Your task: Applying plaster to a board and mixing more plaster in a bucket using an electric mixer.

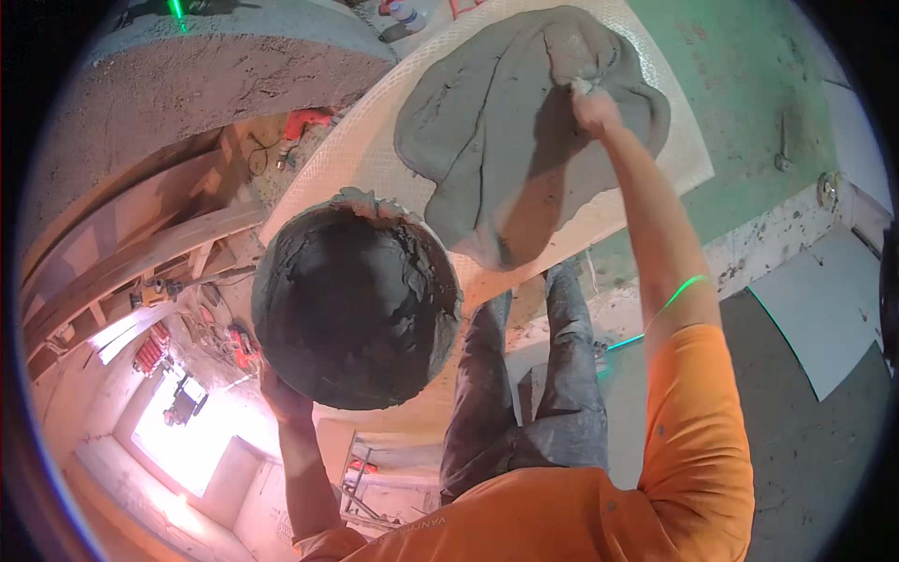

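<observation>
My left hand (286,395) is closed on the side of a round bucket (265,309). The bucket's inside is dark, with wet grey mortar (412,281) stuck to its wall and rim. Beyond it, a broad mass of smooth grey mortar (468,122) lies spread on a pale textured sheet (365,140). My right arm reaches far out over this mass. There my right hand (596,110) is closed, with something pale at its fingers, against a lighter patch of mortar; what it grips is too smeared with grey to make out.
A red power tool (304,122) lies left of the sheet, near a wooden frame (140,258). A plastic bottle (405,14) stands at the far edge. Greenish floor (749,122) lies to the right, with a grey board (824,309) nearer me. Green laser light crosses my right arm.
</observation>
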{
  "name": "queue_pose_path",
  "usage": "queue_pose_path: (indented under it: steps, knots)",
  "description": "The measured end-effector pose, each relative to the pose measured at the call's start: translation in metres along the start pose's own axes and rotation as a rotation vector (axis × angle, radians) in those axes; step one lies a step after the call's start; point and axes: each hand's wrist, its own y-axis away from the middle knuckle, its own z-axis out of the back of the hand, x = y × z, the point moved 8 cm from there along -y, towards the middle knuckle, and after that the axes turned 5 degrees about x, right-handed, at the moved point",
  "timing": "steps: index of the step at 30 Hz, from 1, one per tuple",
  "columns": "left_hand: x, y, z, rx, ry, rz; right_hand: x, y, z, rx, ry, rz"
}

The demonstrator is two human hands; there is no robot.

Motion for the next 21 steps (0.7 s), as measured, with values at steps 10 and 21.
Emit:
queue_pose_path:
  steps: [10,21]
  knots:
    - [0.014,0.018,0.002,0.086,0.085,0.012,0.149,0.202,-0.134,0.726,0.108,0.441]
    - [0.021,0.022,0.015,0.081,0.207,0.015,-0.053,0.216,-0.018,0.524,0.557,0.602]
